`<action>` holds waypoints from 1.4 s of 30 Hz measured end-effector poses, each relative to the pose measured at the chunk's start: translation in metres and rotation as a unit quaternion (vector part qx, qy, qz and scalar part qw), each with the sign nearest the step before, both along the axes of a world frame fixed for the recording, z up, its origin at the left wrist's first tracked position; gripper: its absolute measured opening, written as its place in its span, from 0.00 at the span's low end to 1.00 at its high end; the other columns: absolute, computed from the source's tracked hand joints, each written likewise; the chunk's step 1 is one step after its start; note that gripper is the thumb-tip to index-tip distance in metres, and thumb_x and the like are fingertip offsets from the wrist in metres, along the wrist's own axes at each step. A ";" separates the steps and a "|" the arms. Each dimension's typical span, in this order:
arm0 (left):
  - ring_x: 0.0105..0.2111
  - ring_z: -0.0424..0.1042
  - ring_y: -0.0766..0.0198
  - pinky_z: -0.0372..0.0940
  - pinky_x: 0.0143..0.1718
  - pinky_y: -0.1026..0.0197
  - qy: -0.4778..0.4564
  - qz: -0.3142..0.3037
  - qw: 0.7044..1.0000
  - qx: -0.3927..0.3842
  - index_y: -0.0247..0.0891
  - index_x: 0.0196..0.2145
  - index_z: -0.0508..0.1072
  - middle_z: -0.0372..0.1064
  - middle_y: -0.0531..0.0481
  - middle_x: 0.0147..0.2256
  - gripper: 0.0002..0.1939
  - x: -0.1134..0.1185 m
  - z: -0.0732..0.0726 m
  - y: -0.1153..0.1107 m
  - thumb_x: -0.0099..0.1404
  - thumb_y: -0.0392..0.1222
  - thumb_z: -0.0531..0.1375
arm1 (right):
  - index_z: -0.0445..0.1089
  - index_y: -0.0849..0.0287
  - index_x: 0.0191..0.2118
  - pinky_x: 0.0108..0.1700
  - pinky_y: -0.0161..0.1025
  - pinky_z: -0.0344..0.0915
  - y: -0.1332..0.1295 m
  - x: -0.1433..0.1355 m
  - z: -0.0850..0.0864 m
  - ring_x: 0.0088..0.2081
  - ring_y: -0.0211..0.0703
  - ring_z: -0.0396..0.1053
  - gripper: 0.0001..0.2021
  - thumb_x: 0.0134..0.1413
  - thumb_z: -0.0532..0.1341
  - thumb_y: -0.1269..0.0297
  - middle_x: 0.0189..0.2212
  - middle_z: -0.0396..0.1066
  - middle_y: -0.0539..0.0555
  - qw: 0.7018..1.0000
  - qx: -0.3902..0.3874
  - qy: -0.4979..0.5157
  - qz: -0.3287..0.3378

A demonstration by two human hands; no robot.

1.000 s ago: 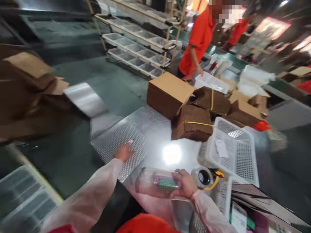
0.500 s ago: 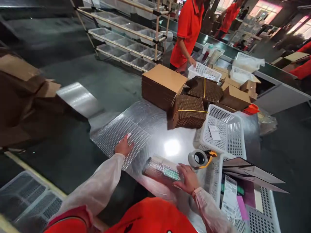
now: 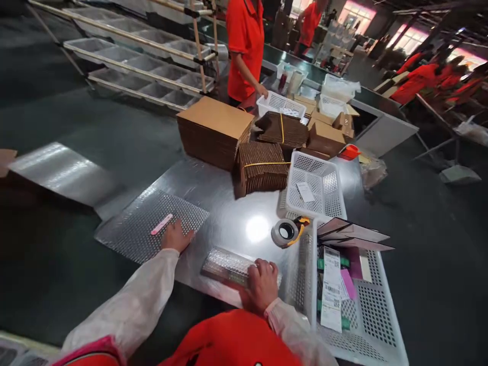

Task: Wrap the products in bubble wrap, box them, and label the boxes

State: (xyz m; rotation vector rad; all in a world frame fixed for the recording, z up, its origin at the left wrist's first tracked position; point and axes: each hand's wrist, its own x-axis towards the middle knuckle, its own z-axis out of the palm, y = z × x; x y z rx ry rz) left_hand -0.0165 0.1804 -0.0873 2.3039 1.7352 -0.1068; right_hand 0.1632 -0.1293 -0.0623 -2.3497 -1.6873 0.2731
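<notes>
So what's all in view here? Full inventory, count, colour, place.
Metal table: 1, silver, centre
Bubble wrap sheet: 1, clear, table's left side
Flat tool: 1, pink, on that sheet
Wrapped pack: 1, clear wrap, near table edge
Tape roll: 1, grey, right of centre
Baskets: at least 3, white, right and back
Labels: several, white, in baskets
Cardboard stacks: several, brown, back
Rack with bins: 1, tan frame, upper left
Co-workers: several, red shirts, background, too blurred to count
Left hand: 1, bare, on the sheet
Right hand: 1, bare, on the pack
</notes>
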 end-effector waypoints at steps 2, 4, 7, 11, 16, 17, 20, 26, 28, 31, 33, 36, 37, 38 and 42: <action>0.50 0.69 0.41 0.64 0.49 0.48 0.005 -0.005 1.000 0.005 0.28 0.63 0.56 0.65 0.29 0.50 0.35 0.000 -0.002 0.000 0.65 0.52 0.55 | 0.64 0.48 0.58 0.58 0.59 0.47 0.003 -0.002 0.005 0.51 0.56 0.61 0.32 0.48 0.66 0.46 0.53 0.66 0.61 1.000 -0.003 0.000 0.009; 0.50 0.69 0.43 0.64 0.49 0.49 0.011 -0.013 1.000 0.006 0.29 0.63 0.58 0.65 0.31 0.50 0.34 0.000 -0.001 -0.002 0.65 0.51 0.54 | 0.59 0.43 0.63 0.58 0.61 0.46 0.004 -0.003 0.006 0.51 0.58 0.62 0.37 0.46 0.67 0.47 0.52 0.66 0.61 1.000 0.001 -0.008 0.019; 0.48 0.70 0.46 0.65 0.48 0.52 0.019 -0.011 1.000 0.007 0.31 0.63 0.59 0.64 0.32 0.50 0.32 0.004 -0.002 -0.005 0.66 0.50 0.54 | 0.58 0.41 0.64 0.59 0.63 0.43 0.001 -0.003 0.000 0.52 0.60 0.61 0.38 0.46 0.67 0.47 0.53 0.66 0.61 0.999 0.026 -0.015 0.032; 0.47 0.71 0.47 0.65 0.47 0.53 0.016 -0.012 1.000 0.004 0.33 0.64 0.58 0.64 0.33 0.51 0.33 0.009 -0.005 -0.010 0.66 0.52 0.54 | 0.57 0.43 0.64 0.61 0.63 0.39 -0.006 -0.001 -0.008 0.58 0.60 0.58 0.34 0.52 0.63 0.47 0.57 0.66 0.59 0.996 0.063 -0.014 0.066; 0.49 0.70 0.45 0.64 0.49 0.52 0.023 -0.023 0.999 -0.002 0.32 0.62 0.61 0.65 0.33 0.50 0.31 0.011 -0.007 -0.016 0.66 0.52 0.54 | 0.56 0.45 0.65 0.61 0.62 0.39 -0.013 -0.002 -0.012 0.56 0.58 0.60 0.34 0.54 0.61 0.43 0.58 0.67 0.56 0.994 0.064 -0.004 0.087; 0.49 0.70 0.45 0.64 0.49 0.52 0.022 -0.025 0.999 -0.002 0.32 0.61 0.61 0.65 0.33 0.50 0.31 0.012 -0.007 -0.016 0.66 0.52 0.54 | 0.56 0.45 0.65 0.61 0.62 0.39 -0.014 -0.002 -0.013 0.56 0.58 0.61 0.34 0.55 0.61 0.43 0.58 0.67 0.57 0.994 0.059 -0.003 0.087; 0.48 0.70 0.43 0.64 0.48 0.51 0.017 -0.028 0.999 0.002 0.30 0.62 0.61 0.65 0.33 0.50 0.32 0.012 -0.006 -0.017 0.66 0.52 0.54 | 0.56 0.45 0.65 0.60 0.62 0.40 -0.014 -0.002 -0.014 0.56 0.58 0.61 0.34 0.54 0.61 0.43 0.59 0.66 0.57 0.995 0.053 -0.006 0.084; 0.49 0.70 0.44 0.65 0.48 0.51 0.023 -0.019 1.000 0.005 0.31 0.63 0.58 0.64 0.31 0.51 0.33 0.014 -0.006 -0.020 0.66 0.53 0.54 | 0.56 0.43 0.65 0.60 0.63 0.42 -0.014 -0.001 -0.013 0.56 0.58 0.61 0.33 0.55 0.61 0.44 0.60 0.66 0.56 0.995 0.047 -0.008 0.086; 0.49 0.70 0.45 0.65 0.48 0.51 0.025 -0.018 1.000 0.006 0.31 0.64 0.58 0.64 0.32 0.50 0.34 0.014 -0.006 -0.020 0.66 0.53 0.54 | 0.56 0.44 0.65 0.60 0.63 0.42 -0.014 -0.001 -0.013 0.56 0.58 0.61 0.34 0.55 0.62 0.45 0.60 0.66 0.56 0.995 0.043 -0.001 0.088; 0.49 0.70 0.43 0.65 0.47 0.52 0.025 -0.020 0.999 0.006 0.31 0.63 0.59 0.64 0.32 0.50 0.33 0.016 -0.005 -0.021 0.66 0.53 0.54 | 0.56 0.44 0.65 0.60 0.63 0.42 -0.014 0.000 -0.012 0.56 0.58 0.61 0.34 0.54 0.63 0.46 0.59 0.66 0.56 0.995 0.044 0.005 0.085; 0.48 0.70 0.43 0.65 0.47 0.51 0.024 -0.019 1.000 0.007 0.30 0.63 0.59 0.64 0.32 0.50 0.33 0.018 -0.004 -0.022 0.66 0.53 0.54 | 0.56 0.44 0.65 0.61 0.62 0.42 -0.014 0.000 -0.011 0.56 0.58 0.60 0.35 0.53 0.64 0.47 0.60 0.65 0.56 0.996 0.044 0.008 0.083; 0.48 0.70 0.43 0.65 0.47 0.51 0.029 -0.016 0.999 0.001 0.31 0.63 0.60 0.64 0.32 0.50 0.33 0.020 -0.005 -0.024 0.66 0.52 0.54 | 0.56 0.43 0.65 0.61 0.62 0.43 -0.013 -0.001 -0.011 0.56 0.57 0.61 0.33 0.54 0.63 0.48 0.60 0.65 0.55 0.996 0.044 0.009 0.083; 0.48 0.71 0.44 0.65 0.47 0.51 0.032 -0.014 0.999 -0.003 0.31 0.63 0.60 0.64 0.32 0.50 0.33 0.020 -0.005 -0.024 0.66 0.52 0.54 | 0.56 0.43 0.65 0.61 0.62 0.43 -0.013 -0.002 -0.011 0.56 0.57 0.61 0.33 0.54 0.63 0.48 0.60 0.65 0.55 0.996 0.044 0.009 0.082; 0.49 0.70 0.44 0.65 0.48 0.51 0.034 -0.012 0.999 -0.007 0.32 0.63 0.61 0.64 0.32 0.51 0.32 0.019 -0.004 -0.025 0.66 0.52 0.54 | 0.56 0.44 0.65 0.61 0.63 0.42 -0.013 -0.002 -0.012 0.56 0.57 0.61 0.33 0.55 0.63 0.48 0.60 0.65 0.55 0.996 0.045 0.008 0.080; 0.50 0.69 0.44 0.65 0.50 0.50 0.025 -0.002 1.000 0.004 0.31 0.64 0.59 0.64 0.32 0.51 0.34 0.020 0.008 -0.023 0.65 0.52 0.55 | 0.56 0.44 0.65 0.60 0.63 0.43 -0.013 -0.003 -0.013 0.56 0.58 0.61 0.33 0.55 0.62 0.46 0.60 0.65 0.56 0.996 0.042 0.004 0.079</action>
